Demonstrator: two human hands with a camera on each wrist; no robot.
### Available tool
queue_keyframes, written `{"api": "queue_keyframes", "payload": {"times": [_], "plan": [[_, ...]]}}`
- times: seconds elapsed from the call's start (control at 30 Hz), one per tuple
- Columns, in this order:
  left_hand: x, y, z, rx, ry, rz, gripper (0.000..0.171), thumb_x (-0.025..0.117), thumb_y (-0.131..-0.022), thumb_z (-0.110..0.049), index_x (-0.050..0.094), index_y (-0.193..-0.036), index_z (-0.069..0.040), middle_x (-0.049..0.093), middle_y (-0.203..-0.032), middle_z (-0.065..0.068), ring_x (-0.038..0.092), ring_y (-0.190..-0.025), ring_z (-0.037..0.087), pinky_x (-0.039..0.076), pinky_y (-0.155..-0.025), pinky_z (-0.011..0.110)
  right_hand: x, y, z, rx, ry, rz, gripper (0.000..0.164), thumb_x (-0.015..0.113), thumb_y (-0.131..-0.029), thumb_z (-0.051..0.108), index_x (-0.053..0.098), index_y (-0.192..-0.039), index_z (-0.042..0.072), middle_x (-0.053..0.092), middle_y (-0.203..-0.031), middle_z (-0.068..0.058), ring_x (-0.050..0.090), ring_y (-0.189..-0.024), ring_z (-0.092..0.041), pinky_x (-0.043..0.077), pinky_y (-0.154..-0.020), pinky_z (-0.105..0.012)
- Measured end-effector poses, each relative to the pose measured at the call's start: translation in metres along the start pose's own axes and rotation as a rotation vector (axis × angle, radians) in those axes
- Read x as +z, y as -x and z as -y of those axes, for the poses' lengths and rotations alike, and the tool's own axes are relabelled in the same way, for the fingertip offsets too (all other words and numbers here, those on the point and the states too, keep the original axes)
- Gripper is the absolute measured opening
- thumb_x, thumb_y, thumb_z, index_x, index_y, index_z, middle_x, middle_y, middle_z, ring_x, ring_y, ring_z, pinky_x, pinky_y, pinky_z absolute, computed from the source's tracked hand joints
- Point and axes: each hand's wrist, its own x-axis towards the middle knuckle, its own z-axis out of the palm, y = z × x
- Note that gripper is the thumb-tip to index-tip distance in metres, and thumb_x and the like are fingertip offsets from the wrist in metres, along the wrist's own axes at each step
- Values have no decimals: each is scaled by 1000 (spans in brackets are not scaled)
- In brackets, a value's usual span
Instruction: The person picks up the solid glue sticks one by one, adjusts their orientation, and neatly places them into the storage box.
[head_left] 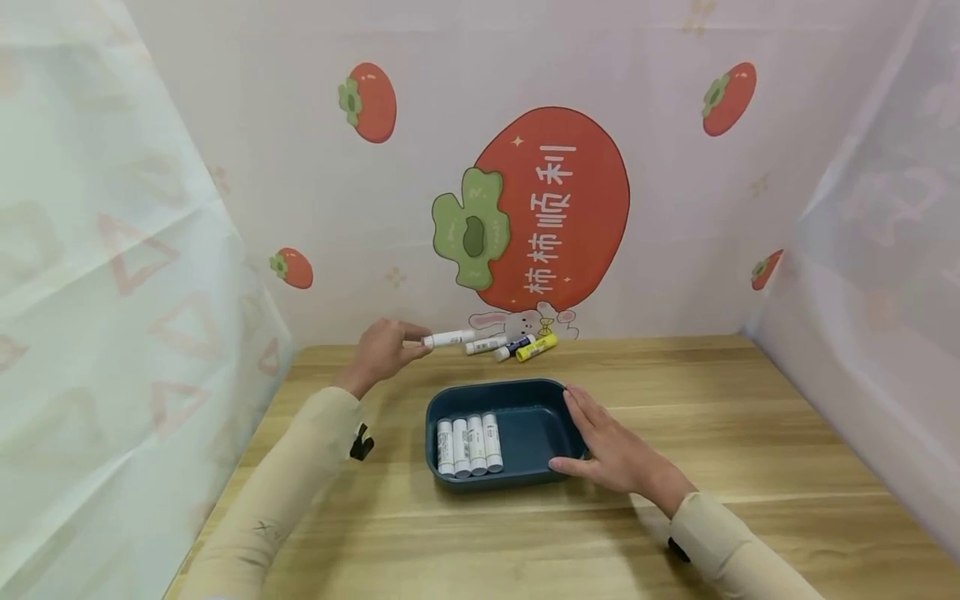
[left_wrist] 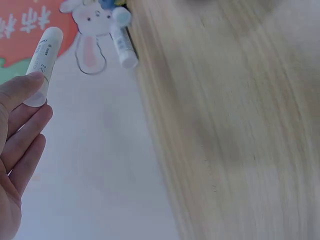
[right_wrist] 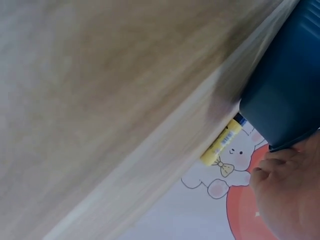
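My left hand [head_left: 384,354] pinches a white glue stick [head_left: 448,338] by one end, between thumb and fingers, near the table's back edge; in the left wrist view this glue stick [left_wrist: 45,62] points up and away. My right hand [head_left: 611,446] holds the right end of a dark blue tray [head_left: 495,482], thumb over the near rim and fingers at the far right corner. Inside the tray, several white glue sticks [head_left: 469,446] lie side by side on the left. Part of the tray [right_wrist: 285,80] shows in the right wrist view, fingers against its rim.
At the back edge, right of the held one, lie another white glue stick [head_left: 486,344], a dark blue one with a white cap [head_left: 514,347] and a yellow one [head_left: 537,348]. Behind the wooden table [head_left: 465,550] hangs a printed sheet [head_left: 660,275], with sheets on both sides too.
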Motion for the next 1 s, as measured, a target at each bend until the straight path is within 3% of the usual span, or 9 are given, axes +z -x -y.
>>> {"api": "queue_keyframes", "payload": {"times": [0.23,0.37,0.47,0.53,0.6,0.67,0.8,0.9,1.0], "plan": [[-16,25,-20,43,95,-10,30,84,-92,-20,82,-119,-8,81,-114,15,78,-84,23,48,-60,28,-7,-2,4,27,6,36,116,55,-91,83,14,-170,8,10,-179,-14,16,-165,-40,32,-125,-65],[-19,41,-31,54,138,-20,30,84,-92,-21,82,-119,-10,81,-114,13,74,-76,18,44,-56,24,-15,-3,8,32,1,72,118,58,-89,82,16,-170,7,12,-179,-16,20,-164,-42,33,-124,-67],[-19,50,-40,63,142,-51,29,85,-91,-23,83,-117,-12,82,-112,10,76,-82,14,46,-60,23,-24,-5,16,27,-26,90,117,60,-89,81,17,-170,7,14,-178,-16,22,-163,-41,33,-125,-66],[-17,54,-45,66,153,-73,28,86,-90,-23,83,-116,-13,82,-111,9,73,-72,13,47,-60,24,-31,-8,25,22,-69,87,113,60,-91,79,19,-170,8,17,-178,-15,24,-163,-40,33,-126,-64],[-15,57,-50,71,149,-99,28,87,-89,-24,84,-115,-14,83,-110,6,72,-73,10,50,-64,24,-38,-13,38,24,-142,68,106,62,-94,74,25,-169,9,26,-176,-14,31,-160,-38,35,-125,-62],[-13,58,-55,73,165,-118,27,87,-89,-24,84,-115,-14,83,-110,5,65,-65,8,50,-63,24,-42,-20,53,35,-216,38,97,64,-95,70,35,-165,9,38,-170,-14,41,-155,-37,39,-123,-61],[-9,59,-63,68,200,-146,27,87,-89,-24,84,-115,-16,83,-110,3,63,-65,6,47,-61,22,-43,-37,79,70,-411,-43,77,68,-98,60,57,-152,7,61,-153,-13,61,-139,-33,52,-113,-55],[-4,61,-69,56,241,-165,27,87,-90,-24,84,-115,-16,83,-111,3,73,-77,9,51,-64,22,-38,-51,92,127,-620,-113,62,70,-98,55,68,-141,10,71,-140,-10,69,-129,-28,57,-107,-49],[0,62,-75,48,300,-192,28,85,-91,-23,83,-117,-14,82,-112,5,80,-95,17,62,-76,31,-33,-63,102,179,-880,-171,53,71,-99,50,73,-134,10,76,-131,-10,73,-122,-26,59,-105,-45]]}}
